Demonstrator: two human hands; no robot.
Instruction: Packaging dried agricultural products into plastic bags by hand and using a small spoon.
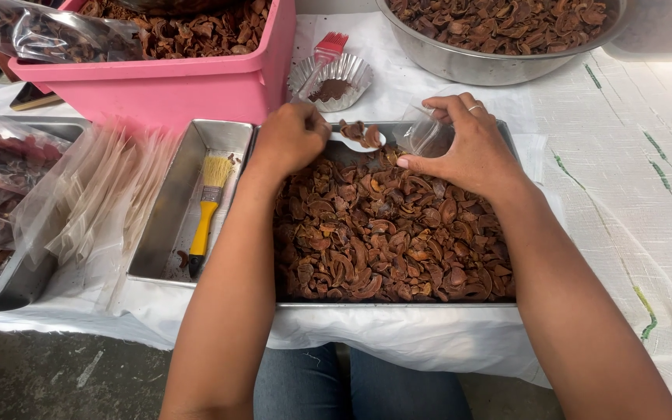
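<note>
Scooping is our step: above the metal tray, our left hand grips a loaded white spoon, needing a steady tip into the clear bag our right hand pinches open.

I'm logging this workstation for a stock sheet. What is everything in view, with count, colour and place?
Tray: one, metal, centre, full of brown dried pieces.
Side tray: one, metal, left of it, holding a brush.
Brush: one, yellow handle, pale bristles.
Tub: one, pink, top left, brown pieces inside.
Bowl: one, metal, top right, brown pieces inside.
Foil cup: one, silver, brown powder.
Clear bags: a stack, left.
Cloth: white, covering table.
Left hand: holds white spoon loaded with pieces.
Right hand: holds small clear bag.
</note>
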